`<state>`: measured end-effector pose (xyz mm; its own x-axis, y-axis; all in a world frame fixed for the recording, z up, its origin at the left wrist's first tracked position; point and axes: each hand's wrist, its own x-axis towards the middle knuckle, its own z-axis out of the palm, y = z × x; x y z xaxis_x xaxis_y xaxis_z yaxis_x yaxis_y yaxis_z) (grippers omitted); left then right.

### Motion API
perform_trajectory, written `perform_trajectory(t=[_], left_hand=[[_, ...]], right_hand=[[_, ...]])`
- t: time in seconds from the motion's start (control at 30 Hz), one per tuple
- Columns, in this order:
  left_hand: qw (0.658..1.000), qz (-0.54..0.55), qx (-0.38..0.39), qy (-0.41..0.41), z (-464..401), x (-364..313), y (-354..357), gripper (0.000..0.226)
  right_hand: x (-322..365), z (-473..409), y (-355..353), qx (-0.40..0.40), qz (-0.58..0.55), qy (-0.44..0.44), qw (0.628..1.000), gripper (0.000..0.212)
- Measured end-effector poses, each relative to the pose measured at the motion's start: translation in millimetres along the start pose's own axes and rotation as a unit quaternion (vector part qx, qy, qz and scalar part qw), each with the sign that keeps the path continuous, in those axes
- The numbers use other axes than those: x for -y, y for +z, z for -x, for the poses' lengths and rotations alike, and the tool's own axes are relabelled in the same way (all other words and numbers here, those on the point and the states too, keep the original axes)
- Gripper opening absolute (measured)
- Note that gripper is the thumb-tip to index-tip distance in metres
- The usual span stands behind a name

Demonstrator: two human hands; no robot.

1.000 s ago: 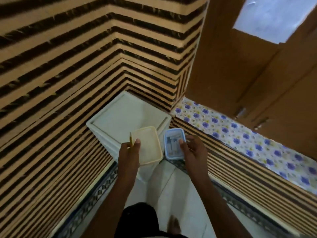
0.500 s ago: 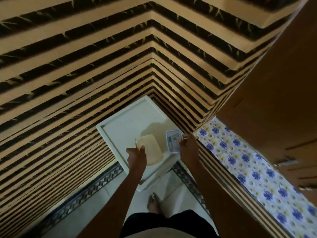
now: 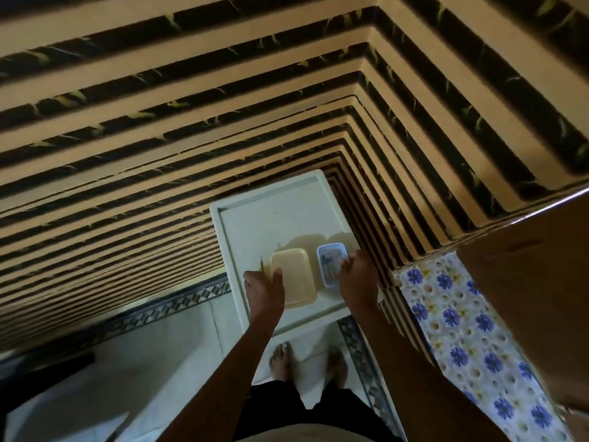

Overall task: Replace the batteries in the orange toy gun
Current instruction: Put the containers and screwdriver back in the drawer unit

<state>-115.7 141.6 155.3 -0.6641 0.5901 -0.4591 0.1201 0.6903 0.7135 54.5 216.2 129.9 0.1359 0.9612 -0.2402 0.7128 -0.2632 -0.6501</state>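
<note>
While the left hand [image 3: 264, 287] pinches a yellow lid [image 3: 294, 275] over the white tabletop [image 3: 255, 218], right hand [image 3: 357, 275] fingers [image 3: 345, 264] grip a blue box [image 3: 331, 263].

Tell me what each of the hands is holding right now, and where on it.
The left hand grips the yellow container at its near left corner, with a thin yellow stick. The right hand holds the blue-lidded box by its right edge.

Yellow box [image 3: 294, 275], blue-rimmed box [image 3: 331, 263], white table [image 3: 271, 218], blue-floral cloth [image 3: 462, 330].
</note>
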Motion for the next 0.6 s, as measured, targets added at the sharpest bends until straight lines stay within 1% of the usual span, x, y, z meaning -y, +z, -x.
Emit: perform_trajectory(t=[0.1,0.2,0.3,0.37,0.47,0.6], left_hand=[[0.999,-0.019,-0.029,0.019,-1,2,-4,0.011],[0.997,-0.055,-0.047,0.036,4,4,-12,0.024],[0.996,-0.068,-0.050,0.025,7,5,-15,0.028],[0.995,-0.080,-0.050,0.025,6,9,-15,0.024],[0.988,-0.129,-0.061,0.051,5,11,-15,0.019],[0.984,-0.142,-0.068,0.077,0,15,-15,0.018]], right_hand=[[-6,-2,-1,-0.002,-0.012,-0.027,1.000,0.017],[-7,4,-5,-0.003,0.000,-0.067,0.998,0.024],[-13,12,-9,-0.017,0.018,-0.080,0.996,0.033],[-17,20,-10,-0.039,0.026,-0.097,0.994,0.032],[-25,30,-12,-0.065,0.032,-0.125,0.990,0.027],[-42,48,-12,-0.089,-0.002,-0.152,0.984,0.023]])
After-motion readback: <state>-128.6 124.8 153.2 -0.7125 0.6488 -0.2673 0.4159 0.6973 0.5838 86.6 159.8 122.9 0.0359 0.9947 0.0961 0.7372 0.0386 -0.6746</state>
